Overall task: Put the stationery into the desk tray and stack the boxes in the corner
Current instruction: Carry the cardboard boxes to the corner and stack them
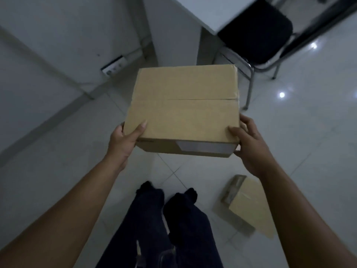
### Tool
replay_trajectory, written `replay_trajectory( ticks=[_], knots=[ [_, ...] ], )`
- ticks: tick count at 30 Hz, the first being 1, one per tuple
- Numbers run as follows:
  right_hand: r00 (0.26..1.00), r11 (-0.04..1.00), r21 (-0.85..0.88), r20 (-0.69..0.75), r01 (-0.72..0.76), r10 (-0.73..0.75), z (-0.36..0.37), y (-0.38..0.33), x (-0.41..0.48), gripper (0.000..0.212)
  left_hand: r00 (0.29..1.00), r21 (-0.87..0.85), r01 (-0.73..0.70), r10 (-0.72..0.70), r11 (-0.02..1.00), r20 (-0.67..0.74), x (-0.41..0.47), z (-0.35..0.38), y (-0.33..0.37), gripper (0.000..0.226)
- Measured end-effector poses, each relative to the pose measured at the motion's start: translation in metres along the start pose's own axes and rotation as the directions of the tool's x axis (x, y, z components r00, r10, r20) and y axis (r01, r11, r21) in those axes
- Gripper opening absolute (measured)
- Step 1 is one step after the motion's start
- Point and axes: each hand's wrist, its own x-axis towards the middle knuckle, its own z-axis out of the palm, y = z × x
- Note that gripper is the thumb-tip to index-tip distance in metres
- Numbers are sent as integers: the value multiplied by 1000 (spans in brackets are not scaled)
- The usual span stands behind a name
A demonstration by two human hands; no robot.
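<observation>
Holding a closed cardboard box (182,109) in the air above the tiled floor (309,132), the left hand (123,141) and the right hand (249,144) clasp its near corners (thumbs on top). A second box (249,206) lies on the floor, near the right forearm. A black chair (255,33) stands behind.

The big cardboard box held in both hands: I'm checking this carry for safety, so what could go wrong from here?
1. The left hand and right hand grip only the near corners of the big cardboard box, so its far end could tip down and slip.
2. The box hides the floor ahead; the smaller box lies near the feet, a possible trip.
3. The power strip and chair crowd the corner.
</observation>
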Motion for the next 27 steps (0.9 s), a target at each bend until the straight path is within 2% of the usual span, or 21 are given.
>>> replay_trajectory(
  ticks=[4, 7, 10, 15, 17, 22, 27],
  knots=[
    [985, 986, -164, 172, 23, 5, 62, -32, -21, 57, 984, -19, -92, 88, 996, -154, -12, -67, 17, 74],
    [960, 984, -168, 279, 56, -7, 123, -44, -34, 67, 960, -49, -151, 135, 987, -246, -26, -129, 23, 69],
    [928, 979, -162, 367, 126, -59, 193, -48, -47, 61, 944, -64, -178, 152, 982, -294, -41, -199, 23, 65],
    [866, 967, -184, 496, 176, -64, 322, -35, -77, 66, 912, -64, -190, 152, 980, -382, -73, -340, 19, 79],
    [833, 960, -199, 550, 199, -58, 383, -25, -93, 64, 879, -62, -212, 163, 975, -448, -96, -403, 17, 76],
    [756, 948, -207, 653, 242, -51, 488, -17, -121, 66, 809, -88, -260, 167, 962, -563, -127, -496, 10, 68],
    [666, 932, -235, 746, 277, -9, 593, -9, -143, 65, 710, -114, -281, 126, 953, -693, -151, -581, -3, 66]
  ],
)
